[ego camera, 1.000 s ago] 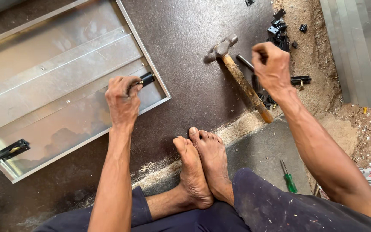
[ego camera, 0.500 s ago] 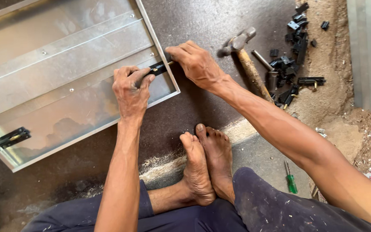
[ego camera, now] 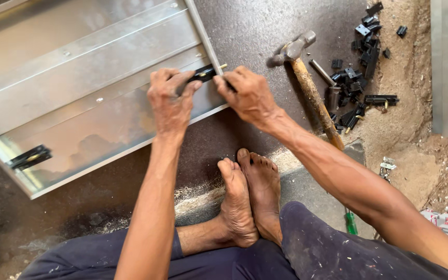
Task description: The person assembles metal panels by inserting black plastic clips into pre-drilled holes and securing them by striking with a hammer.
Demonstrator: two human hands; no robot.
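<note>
— Our left hand and right hand both pinch the small black bracket, which sits on the aluminium frame at its right rail.

— If our fingertips slip there, we could drop it, or the rail's edge might nick us. The hammer lies just beside.

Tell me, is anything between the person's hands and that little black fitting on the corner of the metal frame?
Nothing visible: the left hand and right hand both already touch the black fitting at the frame's corner. The hammer lies off to the right.
</note>
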